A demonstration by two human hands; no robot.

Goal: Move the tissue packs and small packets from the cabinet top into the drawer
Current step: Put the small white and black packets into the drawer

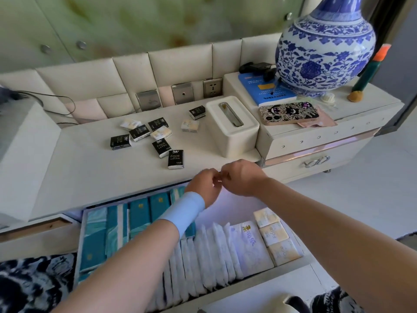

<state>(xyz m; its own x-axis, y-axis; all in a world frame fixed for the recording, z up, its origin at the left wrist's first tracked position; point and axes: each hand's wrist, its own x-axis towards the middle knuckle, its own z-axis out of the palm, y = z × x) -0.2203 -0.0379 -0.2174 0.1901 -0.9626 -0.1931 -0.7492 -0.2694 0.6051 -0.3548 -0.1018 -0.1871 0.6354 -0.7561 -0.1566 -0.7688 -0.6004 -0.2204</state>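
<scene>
Drawer [282, 273] open | left hand [204, 186], right hand [241, 179]: fingertips meet, grip unclear | cabinet top [90, 168]: 6 black packs [175, 158], 3 pale packs [190, 126]

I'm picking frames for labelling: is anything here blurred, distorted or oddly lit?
Head view: the wide lens bows the edges of the cabinet top; the left hand and right hand are slightly smeared where their fingers meet; a violet cast lies on the bare back part of the drawer; print on the black tissue packs reads clearly.
</scene>
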